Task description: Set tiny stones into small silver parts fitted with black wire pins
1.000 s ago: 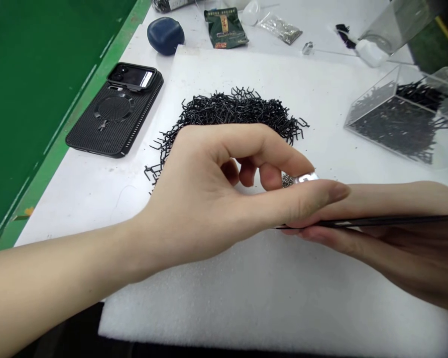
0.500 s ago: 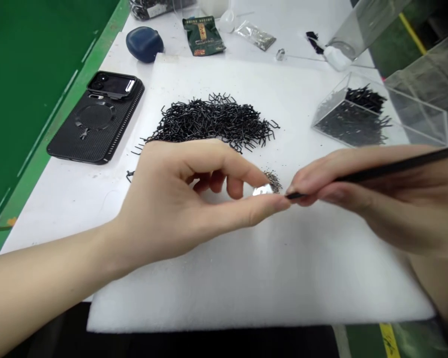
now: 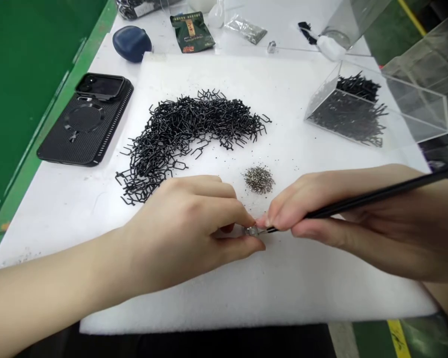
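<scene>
My left hand [image 3: 194, 223] rests on the white foam sheet [image 3: 283, 288], its thumb and forefinger pinched on a small shiny metal part [image 3: 252, 230]. My right hand [image 3: 343, 219] grips black tweezers [image 3: 377, 196] whose tip meets that part. Just beyond the fingertips lies a small heap of tiny silver pieces [image 3: 259, 179]. Farther back a curved pile of black bent wire clips [image 3: 186, 129] spreads across the foam.
A clear acrylic box [image 3: 358, 107] holding black clips lies tilted at the right. A black phone [image 3: 85, 119] lies at the left by the green edge. A dark blue case [image 3: 132, 43], a green packet [image 3: 189, 31] and small bags sit at the back.
Both hands have come down and nearer to me onto the foam. The left hand dropped from over the silver heap, which now shows fully. The tweezers' tip has met the pinched part.
</scene>
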Demonstrator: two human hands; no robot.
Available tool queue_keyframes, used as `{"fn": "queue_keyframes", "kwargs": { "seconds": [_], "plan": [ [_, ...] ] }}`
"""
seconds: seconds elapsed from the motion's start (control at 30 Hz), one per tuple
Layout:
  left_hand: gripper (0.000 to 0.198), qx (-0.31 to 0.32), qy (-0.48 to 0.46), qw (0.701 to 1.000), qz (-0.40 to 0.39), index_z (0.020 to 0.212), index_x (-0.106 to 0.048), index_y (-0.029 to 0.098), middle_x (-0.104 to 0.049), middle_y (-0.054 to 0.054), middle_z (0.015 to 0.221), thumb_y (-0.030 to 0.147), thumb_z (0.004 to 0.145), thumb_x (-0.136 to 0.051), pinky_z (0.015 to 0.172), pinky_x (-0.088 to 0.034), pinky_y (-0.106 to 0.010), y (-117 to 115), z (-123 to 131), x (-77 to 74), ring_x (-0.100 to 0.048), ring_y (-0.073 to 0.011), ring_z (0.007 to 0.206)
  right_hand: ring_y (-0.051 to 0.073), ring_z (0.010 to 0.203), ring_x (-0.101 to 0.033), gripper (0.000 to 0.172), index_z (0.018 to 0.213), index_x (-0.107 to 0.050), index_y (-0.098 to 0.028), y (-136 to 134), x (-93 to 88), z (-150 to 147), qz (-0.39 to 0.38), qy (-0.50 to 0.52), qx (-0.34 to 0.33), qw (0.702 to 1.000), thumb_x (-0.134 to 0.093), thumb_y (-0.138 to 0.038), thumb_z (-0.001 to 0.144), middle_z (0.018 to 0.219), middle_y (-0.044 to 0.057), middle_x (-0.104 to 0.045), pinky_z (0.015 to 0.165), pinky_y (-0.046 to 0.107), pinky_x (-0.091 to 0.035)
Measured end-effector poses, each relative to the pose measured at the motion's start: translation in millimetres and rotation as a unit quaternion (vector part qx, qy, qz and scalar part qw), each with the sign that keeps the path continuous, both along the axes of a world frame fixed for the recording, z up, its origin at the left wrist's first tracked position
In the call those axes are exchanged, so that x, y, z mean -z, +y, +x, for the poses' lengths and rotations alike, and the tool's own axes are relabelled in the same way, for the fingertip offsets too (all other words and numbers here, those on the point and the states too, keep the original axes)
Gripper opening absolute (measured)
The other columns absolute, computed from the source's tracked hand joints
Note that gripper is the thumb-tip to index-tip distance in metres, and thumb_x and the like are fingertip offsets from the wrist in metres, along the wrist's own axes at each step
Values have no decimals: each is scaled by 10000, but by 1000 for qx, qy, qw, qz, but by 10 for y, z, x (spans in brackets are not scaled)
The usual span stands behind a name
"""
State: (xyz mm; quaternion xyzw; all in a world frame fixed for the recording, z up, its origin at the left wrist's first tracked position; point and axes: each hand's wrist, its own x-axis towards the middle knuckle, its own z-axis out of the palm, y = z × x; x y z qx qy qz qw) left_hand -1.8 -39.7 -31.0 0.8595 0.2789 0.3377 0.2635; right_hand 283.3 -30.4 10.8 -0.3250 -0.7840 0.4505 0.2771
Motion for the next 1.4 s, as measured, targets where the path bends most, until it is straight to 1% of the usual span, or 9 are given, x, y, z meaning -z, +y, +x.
{"fn": "queue_keyframes", "kwargs": {
  "seconds": [0.17, 0.27, 0.37, 0.57, 0.73, 0.87, 1.07, 1.27, 1.4],
  "plan": [
    [261, -6, 23, 1000, -9, 906, -878, 170, -771, 40, 774, 203, 1148, -787, 595, -470, -260, 9, -7, -124, -631, -89, 641, 162, 943, -935, 53, 1066, -914, -338, -11, 0, -22, 14, -36, 5, 999, -913, -350, 1118, 1055, -58, -962, 853, 192, -740],
    [243, 10, 82, 996, -42, 953, -907, 160, -821, 10, 839, 225, 1155, -790, 626, -503, -265, 10, -22, -220, -672, -108, 684, 164, 921, -933, 83, 1063, -913, -353, -15, 21, -28, 8, -47, 7, 999, -910, -405, 1128, 1062, -60, -964, 824, 202, -740],
    [233, 11, 101, 994, -46, 956, -911, 152, -830, 2, 852, 225, 1147, -800, 639, -514, -265, 11, -27, -270, -686, -112, 696, 186, 927, -933, 39, 1097, -930, -378, -31, 61, -3, 12, -56, 6, 998, -913, -402, 1123, 1089, -46, -962, 832, 245, -753],
    [210, 9, 94, 995, -41, 931, -902, 149, -809, 16, 839, 199, 1119, -823, 630, -493, -256, 11, -12, -258, -670, -98, 694, 202, 1001, -932, 106, 1182, -924, -420, -77, 94, 113, 4, -60, -6, 998, -875, -338, 1134, 1156, -49, -955, 874, 277, -752],
    [254, -6, 101, 994, -40, 905, -878, 187, -822, 25, 837, 240, 1142, -804, 610, -476, -257, -4, -19, -251, -673, -98, 682, 198, 1016, -932, 130, 1188, -916, -433, -68, 84, 91, 3, -61, -3, 998, -882, -321, 1133, 1167, -55, -954, 893, 262, -759],
    [254, -6, 103, 994, -44, 905, -876, 193, -819, 28, 836, 250, 1141, -804, 603, -474, -254, -4, -24, -248, -675, -98, 685, 204, 972, -936, 84, 1135, -921, -425, -59, 78, 52, -3, -52, 12, 999, -899, -345, 1124, 1115, -52, -954, 848, 253, -766],
    [238, -4, 98, 994, -43, 898, -878, 191, -802, 39, 829, 241, 1126, -831, 595, -469, -252, 1, -18, -250, -647, -89, 662, 250, 1005, -950, 174, 1154, -939, -452, -61, 84, 86, -19, -50, 18, 998, -882, -295, 1104, 1151, -47, -961, 835, 297, -787],
    [212, -11, 104, 993, -50, 917, -892, 212, -816, 41, 826, 263, 1119, -851, 621, -484, -258, -8, -17, -235, -679, -102, 680, 248, 954, -949, 38, 1069, -954, -446, -34, 52, 28, -49, -37, 34, 998, -947, -410, 1076, 1079, -34, -962, 793, 291, -784],
    [191, -10, 98, 994, -50, 924, -896, 192, -822, 29, 831, 249, 1100, -852, 611, -481, -263, -8, -14, -231, -677, -100, 665, 274, 986, -949, 133, 1068, -945, -428, -25, 59, 35, -53, -23, 26, 998, -952, -299, 1034, 1103, -23, -959, 798, 308, -795]
  ]
}}
